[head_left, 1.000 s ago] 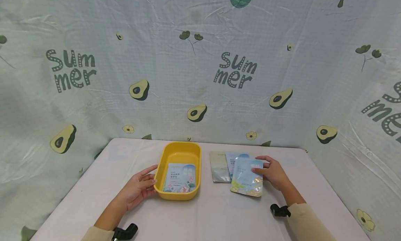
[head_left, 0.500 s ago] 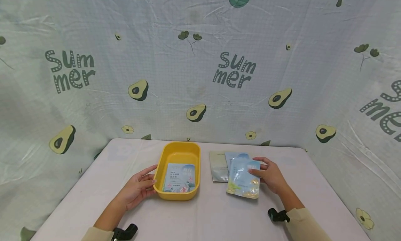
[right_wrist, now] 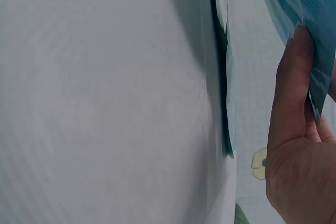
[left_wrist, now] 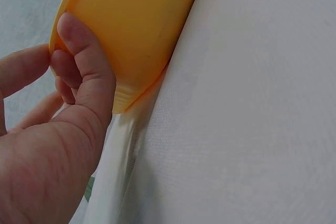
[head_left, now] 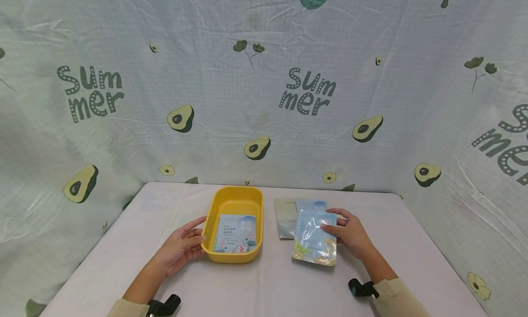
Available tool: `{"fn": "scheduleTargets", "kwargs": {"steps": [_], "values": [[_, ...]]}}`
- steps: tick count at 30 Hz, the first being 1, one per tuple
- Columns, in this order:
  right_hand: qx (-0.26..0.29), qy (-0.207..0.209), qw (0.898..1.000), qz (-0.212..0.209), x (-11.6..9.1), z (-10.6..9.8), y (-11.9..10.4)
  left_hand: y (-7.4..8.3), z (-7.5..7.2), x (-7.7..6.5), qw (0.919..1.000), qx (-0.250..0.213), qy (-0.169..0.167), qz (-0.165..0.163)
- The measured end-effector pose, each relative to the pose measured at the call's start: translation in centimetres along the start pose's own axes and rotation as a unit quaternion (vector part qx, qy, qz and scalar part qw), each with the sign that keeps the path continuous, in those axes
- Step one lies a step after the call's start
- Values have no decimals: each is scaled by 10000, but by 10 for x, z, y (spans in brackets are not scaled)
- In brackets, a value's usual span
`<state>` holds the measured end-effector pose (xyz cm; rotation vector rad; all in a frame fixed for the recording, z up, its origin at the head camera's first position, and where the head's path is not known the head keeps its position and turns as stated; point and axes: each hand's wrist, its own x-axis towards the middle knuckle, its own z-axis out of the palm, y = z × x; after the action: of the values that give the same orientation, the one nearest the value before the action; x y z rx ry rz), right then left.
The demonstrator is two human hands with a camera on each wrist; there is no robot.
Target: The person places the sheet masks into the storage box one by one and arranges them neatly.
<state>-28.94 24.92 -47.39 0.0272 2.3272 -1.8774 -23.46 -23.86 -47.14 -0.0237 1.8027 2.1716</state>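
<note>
My left hand [head_left: 181, 250] holds the yellow tray [head_left: 209, 248] at its left side near the front corner. In the left wrist view, fingertips meet the tray wall [left_wrist: 142, 19] and rim. Inside the tray lies a pale blue sheet mask packet [head_left: 235, 234] with pink flowers printed on it. Right of the tray, my right hand [head_left: 350, 234] pinches a shiny light-blue sheet mask packet [head_left: 314, 243] by its right edge, thumb in front. The right wrist view shows this packet [right_wrist: 299, 3] raised off the table. Behind it, partly covered, lie another blue packet [head_left: 311, 204] and a silver-beige packet [head_left: 285, 221].
A white cloth covers the table [head_left: 272, 289]. Behind and beside it hangs a pale sheet [head_left: 214, 88] printed with avocados and lettering. Black wrist cameras sit at the left sleeve [head_left: 128, 308] and the right sleeve [head_left: 400, 298].
My right hand has moved left and slightly toward me with the light-blue sheet mask packet, which now overlaps the other packets less at their right. The left hand and tray keep their place.
</note>
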Motion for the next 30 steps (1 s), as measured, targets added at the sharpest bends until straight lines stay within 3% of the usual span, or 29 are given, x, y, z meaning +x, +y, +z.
{"fn": "scheduleTargets", "kwargs": {"steps": [30], "values": [[478,-148,9987,-131,-7,32,-9,2,2,-1,10000,43,27,-50]]}}
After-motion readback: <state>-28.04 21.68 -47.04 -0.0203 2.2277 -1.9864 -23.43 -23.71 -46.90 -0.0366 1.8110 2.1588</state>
